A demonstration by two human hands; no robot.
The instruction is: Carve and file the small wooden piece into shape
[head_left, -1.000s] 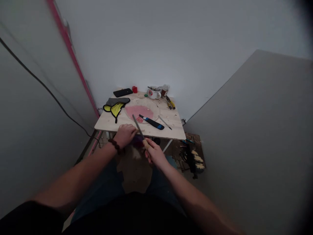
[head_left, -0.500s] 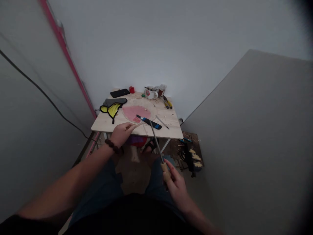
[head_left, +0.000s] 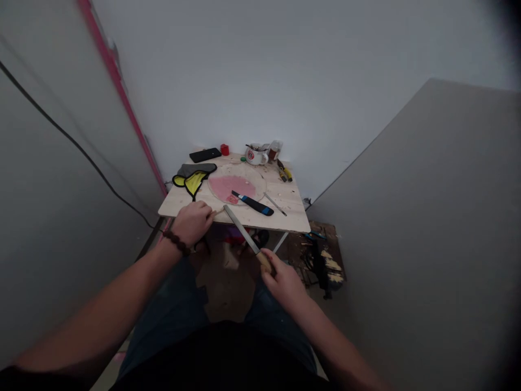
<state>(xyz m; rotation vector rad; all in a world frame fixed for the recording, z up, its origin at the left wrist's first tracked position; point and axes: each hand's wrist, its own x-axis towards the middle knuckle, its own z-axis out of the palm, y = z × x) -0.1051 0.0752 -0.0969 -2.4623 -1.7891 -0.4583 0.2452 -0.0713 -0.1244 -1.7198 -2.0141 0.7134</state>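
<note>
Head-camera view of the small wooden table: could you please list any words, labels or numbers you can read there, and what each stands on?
No text is legible anywhere.
On the mug at the back of the table: a round red emblem, too small to read.
On the small bottle beside it: a label, blurred and unreadable.
On the file in the right hand and the thin stick in the left hand: no marks visible.

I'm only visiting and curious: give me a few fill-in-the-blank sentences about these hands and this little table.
The right hand grips a metal file by its ____ handle. The left hand, pinching a thin stick at the table edge, wears a bead ____ on its wrist. A knife with a black-and-____ handle lies partly on the pink disc. Missing words: wooden; bracelet; blue.
</note>
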